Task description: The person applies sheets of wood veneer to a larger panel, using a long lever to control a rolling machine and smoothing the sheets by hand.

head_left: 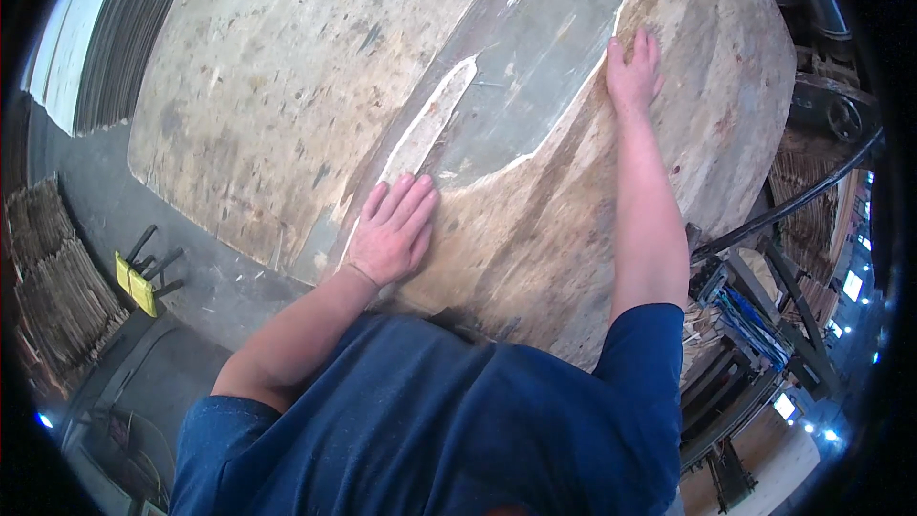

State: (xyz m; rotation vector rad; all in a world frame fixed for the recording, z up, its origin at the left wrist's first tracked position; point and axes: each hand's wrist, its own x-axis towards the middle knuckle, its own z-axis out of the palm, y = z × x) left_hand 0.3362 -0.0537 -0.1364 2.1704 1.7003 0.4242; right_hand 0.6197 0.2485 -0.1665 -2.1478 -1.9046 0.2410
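A large, worn brown sheet that looks like wood veneer (564, 220) lies in front of me, mottled and stained. A long grey patch (535, 86) shows between its ragged, pale torn edges. My left hand (390, 229) rests flat, fingers stretched out, at the lower end of a narrow pale strip (435, 119) beside that grey patch. Farther off to the right, my right hand (634, 75) lies on the sheet by the torn edge, thumb and fingers apart. Neither hand appears to hold anything.
Stacks of thin sheets stand at the far left (124, 38) and lower left (62, 287). A yellow piece with dark prongs (136, 284) is on the left. Along the right are a black bar (783, 210), machine parts and bundled cables (750, 330).
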